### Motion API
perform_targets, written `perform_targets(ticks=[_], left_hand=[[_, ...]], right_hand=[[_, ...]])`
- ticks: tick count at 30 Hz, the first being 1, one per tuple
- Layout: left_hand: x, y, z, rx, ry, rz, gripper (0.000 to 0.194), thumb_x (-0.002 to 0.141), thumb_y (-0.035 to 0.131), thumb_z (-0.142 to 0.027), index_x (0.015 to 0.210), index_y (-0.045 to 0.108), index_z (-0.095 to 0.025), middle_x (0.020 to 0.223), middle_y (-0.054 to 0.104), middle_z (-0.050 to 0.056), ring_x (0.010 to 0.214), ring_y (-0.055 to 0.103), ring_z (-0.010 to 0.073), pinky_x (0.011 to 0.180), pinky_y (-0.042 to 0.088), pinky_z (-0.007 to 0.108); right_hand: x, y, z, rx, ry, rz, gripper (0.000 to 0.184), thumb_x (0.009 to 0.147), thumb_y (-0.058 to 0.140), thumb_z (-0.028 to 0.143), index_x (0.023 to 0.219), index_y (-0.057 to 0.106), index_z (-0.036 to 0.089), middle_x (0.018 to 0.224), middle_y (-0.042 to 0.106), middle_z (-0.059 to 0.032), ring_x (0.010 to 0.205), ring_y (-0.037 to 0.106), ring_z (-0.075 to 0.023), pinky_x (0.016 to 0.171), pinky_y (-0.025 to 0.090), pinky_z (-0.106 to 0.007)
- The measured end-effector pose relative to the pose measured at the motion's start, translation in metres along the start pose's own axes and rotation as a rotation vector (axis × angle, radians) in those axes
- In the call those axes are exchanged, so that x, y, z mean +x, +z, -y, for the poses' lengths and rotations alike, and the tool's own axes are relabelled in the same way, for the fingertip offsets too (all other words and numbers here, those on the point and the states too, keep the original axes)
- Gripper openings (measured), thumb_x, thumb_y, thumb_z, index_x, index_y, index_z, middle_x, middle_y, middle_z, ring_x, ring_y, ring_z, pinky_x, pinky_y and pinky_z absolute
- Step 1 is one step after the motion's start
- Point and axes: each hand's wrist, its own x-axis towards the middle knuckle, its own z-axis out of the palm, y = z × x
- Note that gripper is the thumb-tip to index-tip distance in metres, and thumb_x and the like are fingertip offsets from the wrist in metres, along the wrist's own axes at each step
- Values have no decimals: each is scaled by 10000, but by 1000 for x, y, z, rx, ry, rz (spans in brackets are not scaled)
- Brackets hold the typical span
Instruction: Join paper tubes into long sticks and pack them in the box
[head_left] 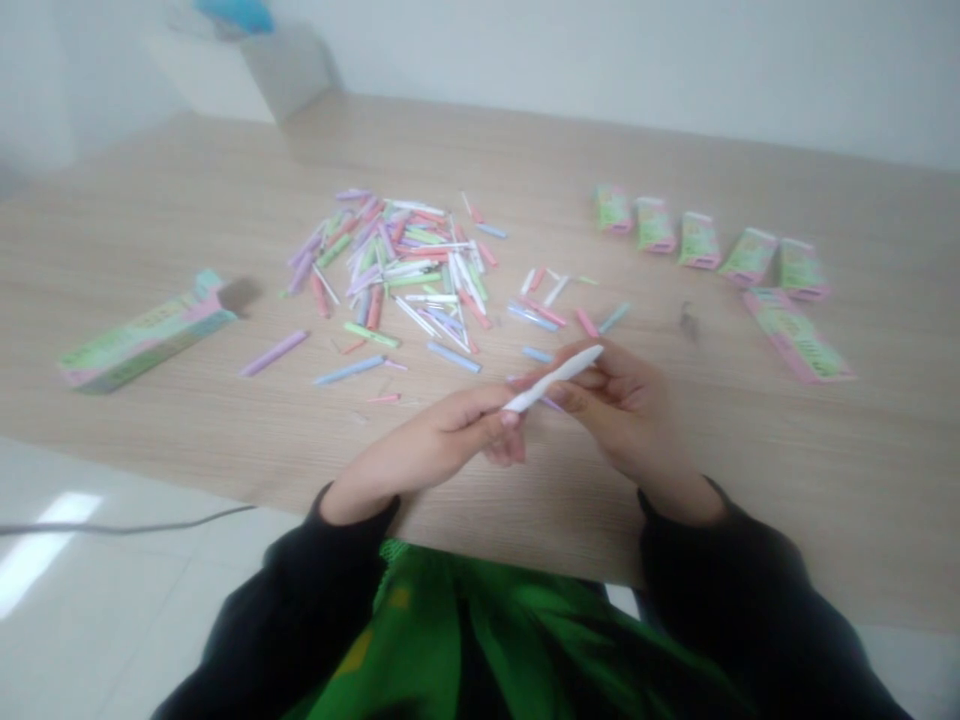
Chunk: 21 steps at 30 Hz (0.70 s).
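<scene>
Between my two hands is a slim white stick-shaped piece [553, 380], slanting up to the right above the near part of the table; its exact kind is unclear. My left hand [480, 422] pinches its lower left end. My right hand [619, 400] has thumb and fingers closed on its upper right part. Just beyond my hands lie loose small sticks, among them a blue one [538, 354]. Farther off spreads a heap of pink, green, purple, blue and white sticks [409, 255], blurred in detail.
At the left lies a long green and pink box [150, 340], its flap up. Several similar small boxes [700, 241] stand in a row at the back right, and another box [799, 335] lies flat before them. A white container [240, 70] sits on the far left corner.
</scene>
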Motion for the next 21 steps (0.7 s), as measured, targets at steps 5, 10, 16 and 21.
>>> perform_targets(ticks=[5, 10, 16, 21], left_hand=[[3, 5, -4, -1, 47, -100, 278, 1037, 505, -395, 869, 565, -182, 624, 392, -68, 531, 349, 95, 533, 315, 233], [2, 9, -15, 215, 114, -171, 213, 1025, 503, -309, 913, 619, -170, 836, 612, 7, 787, 559, 157, 757, 438, 266], [-2, 10, -15, 358, 83, -229, 234, 1029, 486, -314, 972, 662, -172, 916, 684, 27, 882, 613, 197, 838, 454, 298], [-4, 8, -15, 204, 17, -194, 365, 1040, 458, -394, 961, 713, -144, 661, 487, -30, 594, 427, 125, 577, 359, 260]], right_hand=[[4, -1, 1, 18, -11, -14, 177, 840, 844, 281, 959, 722, 236, 889, 822, 4, 818, 789, -185, 787, 635, -308], [2, 0, 5, 22, 3, -44, 168, 811, 868, 291, 908, 747, 228, 838, 810, 2, 759, 778, -182, 684, 617, -282], [-1, 1, 5, -5, 21, -27, 158, 809, 871, 280, 908, 757, 232, 839, 801, 2, 809, 772, -179, 741, 607, -289], [4, -1, 5, 28, -9, 13, 76, 864, 818, 262, 906, 763, 231, 981, 788, -24, 891, 746, -179, 832, 601, -338]])
